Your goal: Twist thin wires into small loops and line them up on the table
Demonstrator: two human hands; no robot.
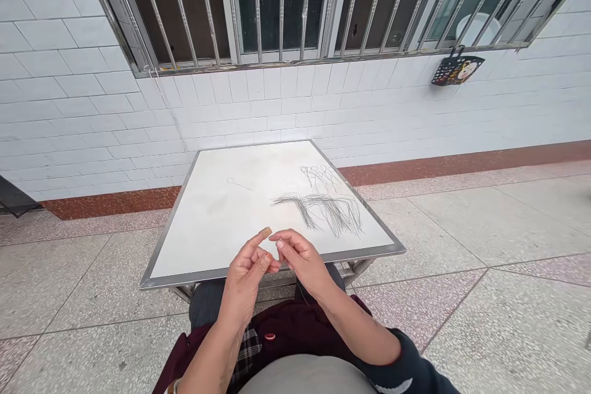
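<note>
Just over the near edge of the white table [217,228], my two hands almost meet. My left hand [247,268] has its index finger raised, with a tan wrap on the tip, and its thumb presses against the curled fingers; what it holds is too small to make out. Thumb and index finger of my right hand [302,258] pinch a thin dark strand, part of which seems to hang below that hand. Beyond them lies a loose pile of thin dark strands [323,206]. Farther back are several strands with looped ends [318,175]. A single looped strand [241,185] lies on the left.
The table has a grey metal rim and stands near a white tiled wall [258,104]. Above it is a window with metal bars [281,6]. A dark patterned basket [457,68] hangs from the bars at right. My knees are under the table's front edge.
</note>
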